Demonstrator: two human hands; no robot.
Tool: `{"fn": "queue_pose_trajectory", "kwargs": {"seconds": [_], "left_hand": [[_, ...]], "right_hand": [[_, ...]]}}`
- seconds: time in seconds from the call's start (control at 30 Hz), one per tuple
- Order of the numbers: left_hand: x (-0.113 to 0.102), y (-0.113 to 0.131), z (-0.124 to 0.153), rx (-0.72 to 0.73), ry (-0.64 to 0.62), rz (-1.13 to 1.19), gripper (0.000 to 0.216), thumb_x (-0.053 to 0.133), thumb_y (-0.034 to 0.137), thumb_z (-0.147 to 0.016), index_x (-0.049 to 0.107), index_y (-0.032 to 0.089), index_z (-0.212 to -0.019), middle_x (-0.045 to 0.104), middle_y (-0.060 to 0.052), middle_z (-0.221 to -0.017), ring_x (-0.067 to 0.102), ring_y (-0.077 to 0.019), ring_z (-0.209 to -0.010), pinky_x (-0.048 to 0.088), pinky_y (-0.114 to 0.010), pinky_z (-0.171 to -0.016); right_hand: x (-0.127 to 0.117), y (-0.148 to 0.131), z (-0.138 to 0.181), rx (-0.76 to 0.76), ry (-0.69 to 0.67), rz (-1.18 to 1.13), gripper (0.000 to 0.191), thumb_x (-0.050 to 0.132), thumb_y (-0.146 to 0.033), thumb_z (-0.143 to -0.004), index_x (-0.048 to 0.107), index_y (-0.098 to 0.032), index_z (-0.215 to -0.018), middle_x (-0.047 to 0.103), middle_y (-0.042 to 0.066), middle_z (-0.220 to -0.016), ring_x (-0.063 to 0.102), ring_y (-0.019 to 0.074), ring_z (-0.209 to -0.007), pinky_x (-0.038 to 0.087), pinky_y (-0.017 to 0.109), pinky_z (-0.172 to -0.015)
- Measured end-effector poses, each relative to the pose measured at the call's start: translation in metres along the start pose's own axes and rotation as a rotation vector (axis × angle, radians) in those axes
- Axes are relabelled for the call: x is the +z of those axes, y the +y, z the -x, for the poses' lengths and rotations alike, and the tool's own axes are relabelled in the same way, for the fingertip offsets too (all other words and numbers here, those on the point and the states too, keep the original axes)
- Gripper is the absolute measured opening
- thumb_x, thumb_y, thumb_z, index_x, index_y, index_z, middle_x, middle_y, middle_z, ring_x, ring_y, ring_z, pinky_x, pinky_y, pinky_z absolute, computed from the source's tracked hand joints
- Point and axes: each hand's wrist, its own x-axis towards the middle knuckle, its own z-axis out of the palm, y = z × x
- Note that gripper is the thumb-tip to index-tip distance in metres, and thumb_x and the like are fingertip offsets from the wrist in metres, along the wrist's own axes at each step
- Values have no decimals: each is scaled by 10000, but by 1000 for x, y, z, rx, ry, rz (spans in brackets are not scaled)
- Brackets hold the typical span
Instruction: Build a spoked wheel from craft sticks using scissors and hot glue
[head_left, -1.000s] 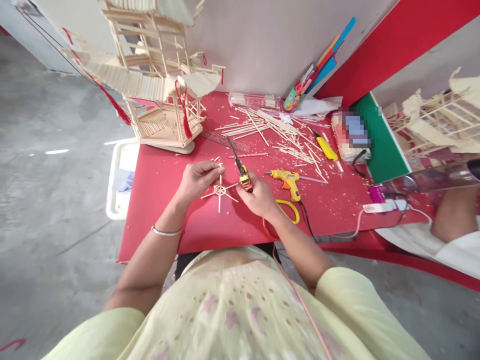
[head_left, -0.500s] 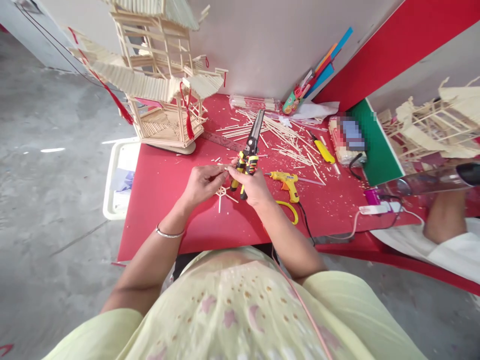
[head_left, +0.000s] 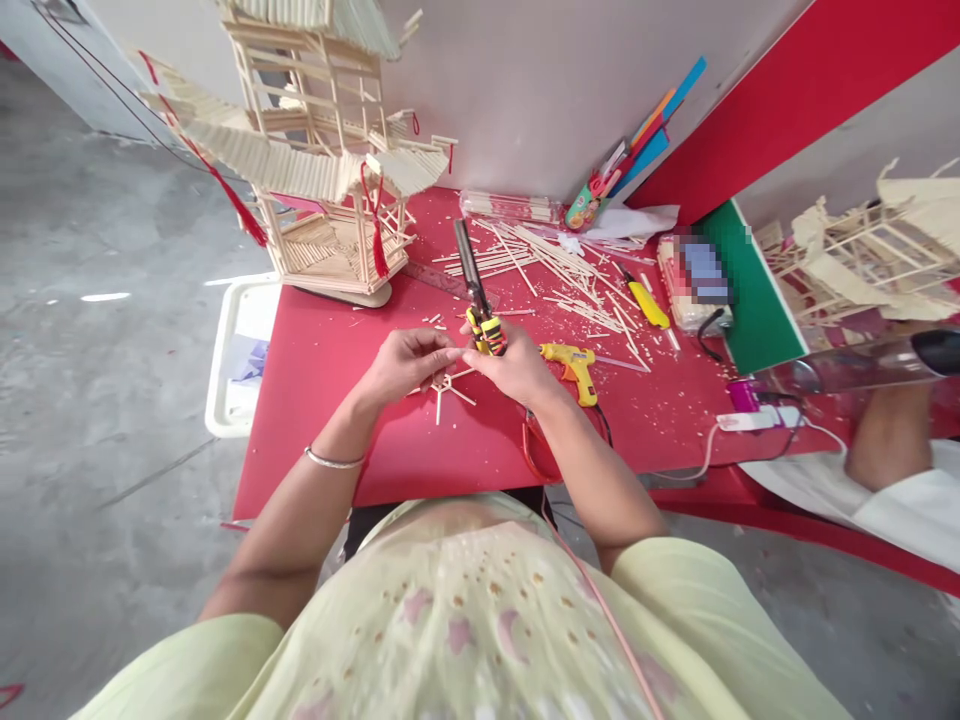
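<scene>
My right hand point(head_left: 517, 365) is wrapped round the yellow-and-black handles of a pair of shears point(head_left: 474, 275), whose dark blades point away and slightly left. My left hand point(head_left: 409, 365) is closed in a pinch, its fingertips meeting the right thumb; whatever sits between them is too small to make out. Just below the fingers, a small spoked frame of thin wooden sticks point(head_left: 440, 400) lies on the red table point(head_left: 315, 430), partly covered by my left hand.
A yellow glue gun point(head_left: 574, 370) lies right of my hands. Beyond are loose sticks point(head_left: 555, 260), a yellow utility knife point(head_left: 649, 303) and a pen cup point(head_left: 581, 208). A stick-built pavilion model point(head_left: 330, 190) stands at the back left. Another person's arm point(head_left: 892, 430) is at the right.
The shears have swung left, and their blades now look closer together and seen more edge-on. My hands have stayed near each other above the spoked frame.
</scene>
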Motion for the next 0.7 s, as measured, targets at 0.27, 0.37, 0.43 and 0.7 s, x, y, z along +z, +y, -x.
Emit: {"fn": "queue_pose_trajectory", "kwargs": {"seconds": [0.27,0.37,0.43,0.7], "left_hand": [[-6,-4,-3,-284,-184,311,356,931,401,-651,758,114,-772,729,-64,-690,603,-98,-485,417,-171,-364],[-7,-5,-4,-257,-119,434,318,924,368,-665,767,123,-793,721,-58,-686,592,-90,-489,406,-161,-366],[-8,-5,-4,-235,-68,477,291,924,341,-664,762,127,-779,722,-55,-694,585,-85,-482,409,-165,-374],[-8,-3,-5,-142,113,474,255,921,292,-650,756,128,-755,704,-35,-661,594,-75,-498,452,-158,-429]], "right_hand": [[6,-7,0,-50,-34,4,301,710,-428,-822,651,-226,-1037,666,-22,-836,633,165,-727,519,333,-732],[1,-8,11,-71,6,52,259,676,-414,-858,643,-234,-1041,683,-12,-889,639,175,-772,519,339,-773],[-4,-6,20,-59,41,152,220,652,-345,-852,636,-241,-1046,697,-4,-914,648,193,-820,520,349,-802],[-7,10,51,-76,100,726,626,612,-226,-813,502,-157,-1426,654,178,-1318,608,341,-1218,487,484,-1030]]}}
